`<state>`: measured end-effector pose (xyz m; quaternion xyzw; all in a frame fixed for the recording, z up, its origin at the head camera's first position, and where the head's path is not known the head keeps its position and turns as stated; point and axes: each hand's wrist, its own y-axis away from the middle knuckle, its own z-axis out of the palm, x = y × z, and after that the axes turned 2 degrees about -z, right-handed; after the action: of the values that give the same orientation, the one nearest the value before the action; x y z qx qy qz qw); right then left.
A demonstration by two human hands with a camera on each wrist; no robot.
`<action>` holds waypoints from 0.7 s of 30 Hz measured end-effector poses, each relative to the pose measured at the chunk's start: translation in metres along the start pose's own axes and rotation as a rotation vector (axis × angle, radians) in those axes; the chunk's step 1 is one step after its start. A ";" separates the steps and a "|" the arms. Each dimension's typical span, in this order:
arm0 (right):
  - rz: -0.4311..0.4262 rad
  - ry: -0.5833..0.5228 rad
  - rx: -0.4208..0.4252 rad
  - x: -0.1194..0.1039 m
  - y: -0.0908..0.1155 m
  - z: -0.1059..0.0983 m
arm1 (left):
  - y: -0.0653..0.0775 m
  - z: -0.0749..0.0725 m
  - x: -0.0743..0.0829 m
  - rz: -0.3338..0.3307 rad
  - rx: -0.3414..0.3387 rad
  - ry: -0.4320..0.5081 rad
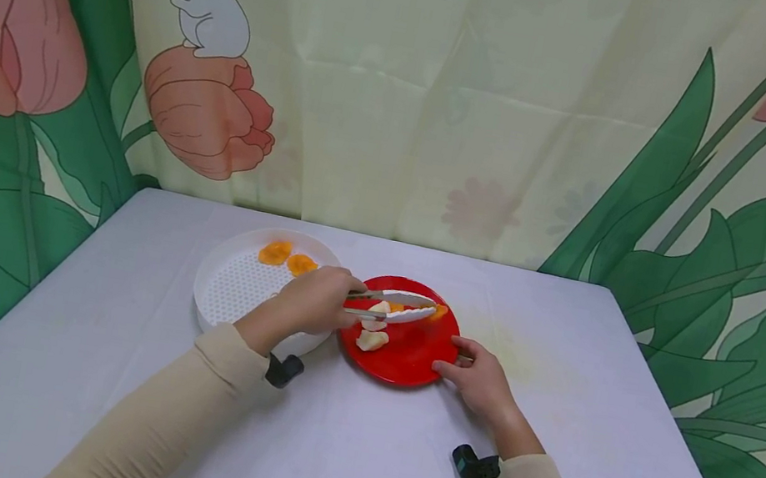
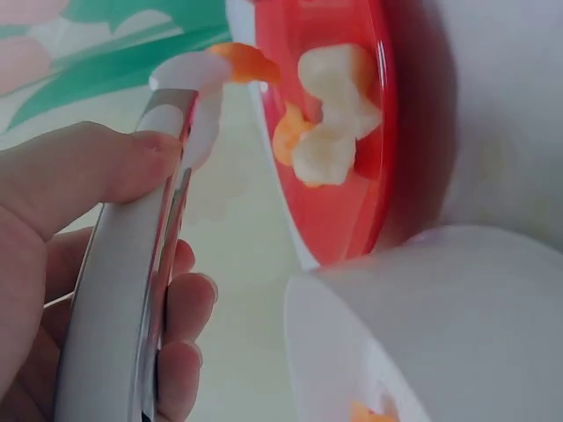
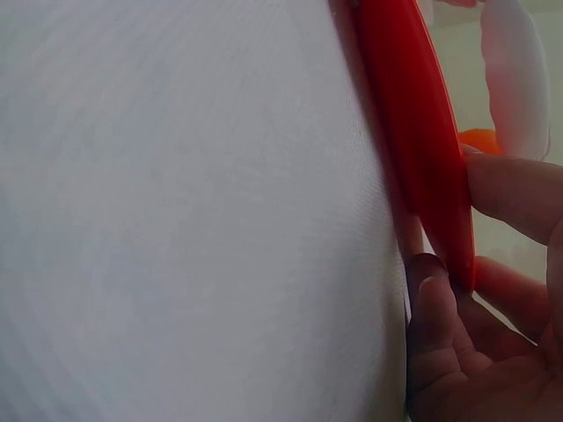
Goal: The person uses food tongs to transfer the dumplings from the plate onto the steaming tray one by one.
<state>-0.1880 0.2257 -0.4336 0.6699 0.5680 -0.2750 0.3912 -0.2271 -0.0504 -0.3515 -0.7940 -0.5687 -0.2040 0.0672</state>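
Observation:
My left hand (image 1: 320, 296) grips a pair of metal tongs (image 2: 114, 299) with white scalloped tips, reaching over the red plate (image 1: 400, 364). An orange piece (image 2: 246, 64) sits at the tongs' tips, above the plate's far side. Cream-white dumpling-like pieces (image 1: 372, 341) lie on the plate's left part, and another orange piece (image 2: 288, 134) shows beside them in the left wrist view. On the plate's right, my right hand (image 1: 480, 384) pinches the rim, thumb on top and fingers beneath, as the right wrist view shows.
A round white tray (image 1: 231, 285) with a perforated base stands left of the plate, partly behind my left hand. Flat orange pieces (image 1: 275, 252) lie in its far part. The white-covered table (image 1: 344, 469) ends at a printed curtain (image 1: 368, 144).

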 end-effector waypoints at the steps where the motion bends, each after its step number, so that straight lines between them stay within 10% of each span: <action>1: 0.000 0.001 0.000 0.000 0.000 0.000 | 0.001 -0.001 0.000 -0.004 0.003 0.004; 21: -0.002 0.004 0.000 0.001 -0.002 -0.001 | 0.017 -0.024 -0.028 0.049 0.067 0.100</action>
<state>-0.1897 0.2269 -0.4339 0.6700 0.5692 -0.2741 0.3898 -0.2248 -0.0884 -0.3389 -0.7939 -0.5515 -0.2224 0.1270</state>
